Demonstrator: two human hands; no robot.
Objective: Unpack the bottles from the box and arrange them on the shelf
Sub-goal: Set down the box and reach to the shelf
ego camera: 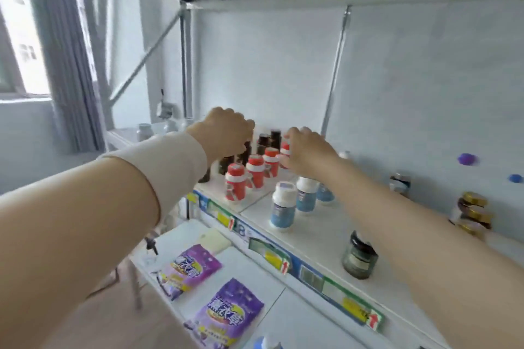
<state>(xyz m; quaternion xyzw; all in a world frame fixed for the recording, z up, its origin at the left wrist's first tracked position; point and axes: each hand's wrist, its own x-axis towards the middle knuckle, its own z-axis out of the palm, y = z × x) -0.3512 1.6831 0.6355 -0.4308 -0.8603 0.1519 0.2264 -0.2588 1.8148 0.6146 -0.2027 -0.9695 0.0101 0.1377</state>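
Both my arms reach to the back of the white shelf (317, 232). My left hand (226, 130) curls down over a dark brown bottle (246, 150) in a group of brown bottles (269, 137) near the back wall. My right hand (306, 150) grips the rearmost red bottle (284, 151) of a row of red bottles with white collars (255, 170). In front of that row stand white bottles with blue labels (283, 207). The box is out of view.
A dark glass jar (360, 258) stands near the shelf's front edge. Gold-lidded jars (473, 215) are stacked at the right. Purple packets (226, 312) lie on the lower shelf. Price tags line the shelf edge (272, 258). A shelf board hangs overhead.
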